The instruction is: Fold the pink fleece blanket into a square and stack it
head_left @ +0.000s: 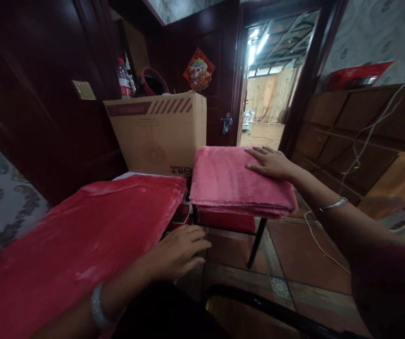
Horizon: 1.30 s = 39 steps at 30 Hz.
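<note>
- On the stool, the right hand (271,162) rests flat, fingers spread, atop a folded pink blanket (234,186).
- Left hand (179,252), fingers loosely spread, touches the red blanket (82,240).

We stretch our right hand (269,162) forward, palm down, fingers flat and together on the folded pink blanket (234,183). Our left hand (179,252) hovers lower, nearer us than that blanket, fingers loosely spread, wrist bent.

Folded pink blanket (238,181) lies flat on, seemingly, a stool.
</note>
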Available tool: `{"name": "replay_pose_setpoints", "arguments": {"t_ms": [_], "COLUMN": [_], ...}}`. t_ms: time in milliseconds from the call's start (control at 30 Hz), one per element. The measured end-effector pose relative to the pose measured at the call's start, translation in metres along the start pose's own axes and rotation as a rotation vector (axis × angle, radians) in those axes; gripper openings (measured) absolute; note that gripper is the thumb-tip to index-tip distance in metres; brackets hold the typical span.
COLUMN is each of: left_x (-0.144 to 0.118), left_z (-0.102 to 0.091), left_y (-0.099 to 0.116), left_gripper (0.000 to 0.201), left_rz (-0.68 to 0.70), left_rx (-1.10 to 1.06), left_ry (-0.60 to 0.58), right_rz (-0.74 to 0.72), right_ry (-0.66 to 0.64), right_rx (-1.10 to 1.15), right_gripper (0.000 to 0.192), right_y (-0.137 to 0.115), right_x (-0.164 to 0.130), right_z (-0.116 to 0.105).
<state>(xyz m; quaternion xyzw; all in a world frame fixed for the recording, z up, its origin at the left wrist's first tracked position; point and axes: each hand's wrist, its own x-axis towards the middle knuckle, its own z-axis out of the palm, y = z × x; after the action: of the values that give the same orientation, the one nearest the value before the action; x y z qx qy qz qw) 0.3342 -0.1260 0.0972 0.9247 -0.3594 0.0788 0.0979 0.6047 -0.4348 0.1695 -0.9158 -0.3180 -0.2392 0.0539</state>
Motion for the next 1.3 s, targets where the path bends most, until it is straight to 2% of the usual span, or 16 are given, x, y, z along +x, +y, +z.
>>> {"name": "replay_pose_setpoints", "arguments": {"t_ms": [100, 167, 300, 400, 500, 567, 633, 767, 867, 967, 1133, 1233, 1300], "left_x": [-0.043, -0.079, -0.169, -0.24, -0.295, -0.32, -0.338, -0.361, -0.369, -0.365, -0.358, -0.373, -0.391], "left_z": [-0.016, -0.017, 0.001, 0.015, 0.024, 0.028, 0.032, 0.045, 0.055, 0.06, 0.058, 0.055, 0.054], "left_y": [-0.007, -0.018, -0.035, -0.028, 0.002, 0.031, 0.063, 0.119, 0.143, 0.153, 0.157, 0.169, 0.186], "left_gripper": [0.032, 0.034, 0.041, 0.055, 0.063, 0.064, 0.065, 0.063, 0.061, 0.06, 0.061, 0.065, 0.066], "left_rz": [-0.219, -0.383, -0.769, -1.065, -1.357, -1.547, -1.681, -1.817, -1.87, -1.884, -1.897, -2.051, -2.191], "left_rx": [-0.052, -0.069, 0.021, 0.137, 0.197, 0.192, 0.181, 0.226, 0.281, 0.283, 0.243, 0.281, 0.29], "left_ry": [0.113, 0.146, 0.16, 0.109, -0.013, -0.102, -0.158, -0.115, -0.048, -0.004, 0.047, 0.064, 0.069], "right_rz": [-0.078, -0.178, -0.424, -0.662, -0.822, -0.869, -0.906, -0.974, -0.968, -0.947, -0.949, -0.955, -0.957], "right_ry": [0.045, 0.06, 0.05, -0.041, -0.233, -0.339, -0.404, -0.45, -0.475, -0.488, -0.381, -0.342, -0.331], "right_rx": [-0.01, -0.005, 0.108, 0.322, 0.485, 0.558, 0.61, 0.663, 0.628, 0.535, 0.487, 0.507, 0.51], "right_gripper": [0.072, 0.07, 0.064, 0.062, 0.061, 0.061, 0.061, 0.06, 0.061, 0.061, 0.06, 0.06, 0.061], "right_y": [-0.022, -0.05, -0.129, -0.195, -0.257, -0.298, -0.34, -0.429, -0.479, -0.5, -0.499, -0.498, -0.498], "right_x": [0.004, 0.003, -0.013, -0.039, -0.06, -0.066, -0.064, -0.056, -0.057, -0.067, -0.078, -0.079, -0.079], "right_z": [-0.01, -0.015, -0.009, 0.017, 0.055, 0.08, 0.101, 0.128, 0.142, 0.16, 0.189, 0.2, 0.207]}}
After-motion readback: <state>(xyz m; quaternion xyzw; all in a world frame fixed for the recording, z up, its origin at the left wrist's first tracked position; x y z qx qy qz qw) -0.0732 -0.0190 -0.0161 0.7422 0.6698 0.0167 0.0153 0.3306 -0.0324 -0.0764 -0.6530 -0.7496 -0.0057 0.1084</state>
